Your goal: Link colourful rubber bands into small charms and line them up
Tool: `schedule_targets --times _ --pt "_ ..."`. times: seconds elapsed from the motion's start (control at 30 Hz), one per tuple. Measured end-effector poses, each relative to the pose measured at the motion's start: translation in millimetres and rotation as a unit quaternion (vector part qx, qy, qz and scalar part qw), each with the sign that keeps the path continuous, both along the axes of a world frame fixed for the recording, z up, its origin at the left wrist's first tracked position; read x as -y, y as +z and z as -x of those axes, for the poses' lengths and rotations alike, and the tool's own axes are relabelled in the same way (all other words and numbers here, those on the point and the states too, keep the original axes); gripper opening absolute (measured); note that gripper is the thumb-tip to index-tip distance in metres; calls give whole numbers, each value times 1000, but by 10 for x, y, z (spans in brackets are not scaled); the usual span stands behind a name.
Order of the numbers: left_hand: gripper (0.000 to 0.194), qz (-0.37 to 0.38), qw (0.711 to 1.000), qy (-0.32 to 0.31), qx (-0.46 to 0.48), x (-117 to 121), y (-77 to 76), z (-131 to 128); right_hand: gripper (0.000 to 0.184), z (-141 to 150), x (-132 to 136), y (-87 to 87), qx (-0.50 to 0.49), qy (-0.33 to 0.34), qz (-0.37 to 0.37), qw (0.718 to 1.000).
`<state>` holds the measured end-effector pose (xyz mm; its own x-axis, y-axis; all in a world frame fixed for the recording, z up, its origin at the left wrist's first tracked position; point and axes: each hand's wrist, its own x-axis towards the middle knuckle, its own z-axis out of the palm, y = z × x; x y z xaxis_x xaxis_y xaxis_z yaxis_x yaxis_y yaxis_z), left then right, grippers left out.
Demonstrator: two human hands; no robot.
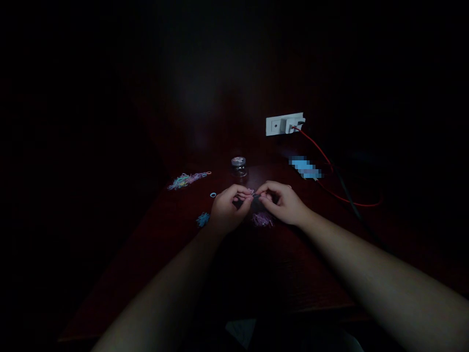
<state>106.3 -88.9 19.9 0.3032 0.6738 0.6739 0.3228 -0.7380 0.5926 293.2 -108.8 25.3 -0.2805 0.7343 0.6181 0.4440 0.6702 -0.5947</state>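
The scene is very dark. My left hand (229, 208) and my right hand (280, 200) meet over a dark red table (183, 254), fingertips pinched together on a small pink loop, seemingly a tiny rubber band (251, 192). Both hands are closed in a pinch. Under them lies a small heap of purple bands (262, 220). A blue heap (202, 219) sits just left of my left hand, and a single blue ring (213, 194) lies beyond it.
A long pile of mixed coloured bands (186, 180) lies at the far left. A small glass jar (239, 167) stands behind the hands. On the wall, a white socket (284, 124) holds a plug with a red cable (331, 188) running to a blurred blue object (305, 167).
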Motion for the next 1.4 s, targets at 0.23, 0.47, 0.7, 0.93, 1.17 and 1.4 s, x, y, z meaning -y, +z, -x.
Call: schedule_targets --times 0.23,0.47,0.7,0.93,1.17,1.4 --pt "11 -8 1000 -7 -13 -27 -32 3 12 19 9 22 -2 -7 -10 1000" --pt "10 -4 1000 -15 -18 -70 -63 12 12 3 -1 23 10 -9 -13 1000" --pt "12 -8 1000 -12 -26 -67 -64 16 13 -7 -23 6 10 -13 -15 1000" --pt "14 -15 999 -7 -36 -72 -65 9 12 -24 -43 -14 15 -10 -14 1000" --pt "8 -13 998 13 -57 -88 -72 18 13 -34 -35 -2 13 -10 -11 1000" --pt "8 -8 998 15 -61 -90 -64 9 21 0 -22 -30 -14 21 53 998"
